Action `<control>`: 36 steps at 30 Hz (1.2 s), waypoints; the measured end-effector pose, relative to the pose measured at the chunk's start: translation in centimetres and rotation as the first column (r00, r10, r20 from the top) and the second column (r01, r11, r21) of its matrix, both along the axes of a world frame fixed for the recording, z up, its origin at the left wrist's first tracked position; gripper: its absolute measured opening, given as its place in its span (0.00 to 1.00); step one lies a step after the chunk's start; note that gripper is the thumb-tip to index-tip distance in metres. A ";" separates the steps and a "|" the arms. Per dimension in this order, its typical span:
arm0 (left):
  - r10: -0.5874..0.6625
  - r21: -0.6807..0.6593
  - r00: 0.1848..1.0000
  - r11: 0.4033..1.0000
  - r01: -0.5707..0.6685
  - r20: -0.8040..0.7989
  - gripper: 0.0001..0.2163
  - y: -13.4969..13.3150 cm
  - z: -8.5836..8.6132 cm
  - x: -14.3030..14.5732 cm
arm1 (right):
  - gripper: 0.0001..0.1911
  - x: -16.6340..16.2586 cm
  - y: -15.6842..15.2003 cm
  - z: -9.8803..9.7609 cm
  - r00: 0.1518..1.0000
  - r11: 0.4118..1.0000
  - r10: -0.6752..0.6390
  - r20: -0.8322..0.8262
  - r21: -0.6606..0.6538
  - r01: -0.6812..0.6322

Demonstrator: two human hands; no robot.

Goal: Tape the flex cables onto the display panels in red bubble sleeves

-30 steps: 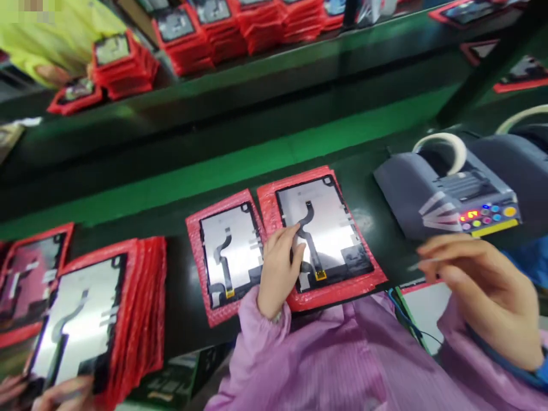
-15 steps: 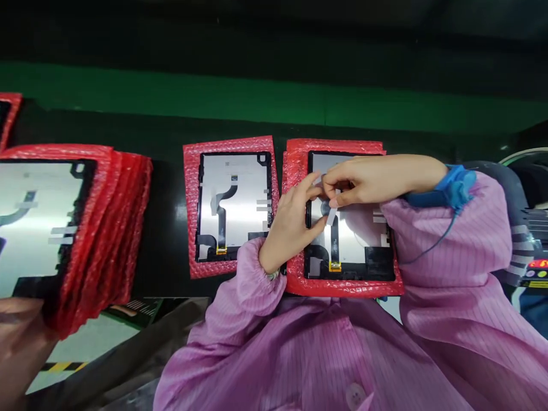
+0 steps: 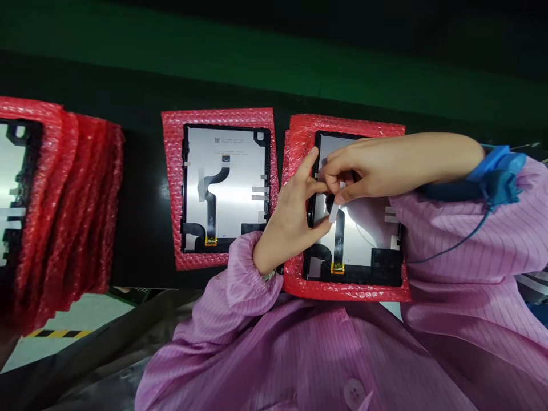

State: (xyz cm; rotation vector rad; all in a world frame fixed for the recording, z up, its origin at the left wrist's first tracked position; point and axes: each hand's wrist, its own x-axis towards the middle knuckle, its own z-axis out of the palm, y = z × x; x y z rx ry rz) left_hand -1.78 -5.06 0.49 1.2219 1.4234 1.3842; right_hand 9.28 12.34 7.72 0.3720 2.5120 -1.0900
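Note:
Two display panels lie face down on red bubble-wrap sheets on the dark belt. Over the right panel (image 3: 363, 234) both my hands meet. My right hand (image 3: 363, 168) pinches a small strip of pale tape (image 3: 334, 210) above the panel's black flex cable (image 3: 339, 237). My left hand (image 3: 293, 211) rests on the panel's left edge, thumb and fingers closed toward the same strip. The left panel (image 3: 225, 188) lies untouched, its flex cable taped down.
A stack of several more panels in red bubble wrap (image 3: 60, 200) stands at the left. A green strip (image 3: 257, 63) runs along the belt's far side. A blue wrist strap (image 3: 496, 171) with a cord sits on my right wrist.
My right hand came from the tape dispenser at the right to the right panel and joined the left hand with the tape strip. The view swung down onto the panels.

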 end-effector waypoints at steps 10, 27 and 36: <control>0.126 0.171 0.899 0.984 -0.059 -0.420 0.40 -0.4 -0.8 -0.2 | 0.14 -1.8 -0.7 0.5 0.988 0.982 0.118 0.097 0.133 -0.131; 0.105 0.203 0.744 0.978 0.042 -0.660 0.34 -0.3 -0.3 -0.8 | 0.07 -2.4 -0.7 0.6 0.971 0.993 0.055 0.233 0.090 -0.078; 0.185 0.325 0.613 0.937 0.124 -0.768 0.08 -1.4 0.3 -1.0 | 0.02 -2.9 -1.8 1.2 0.952 0.920 0.169 0.254 0.305 -0.244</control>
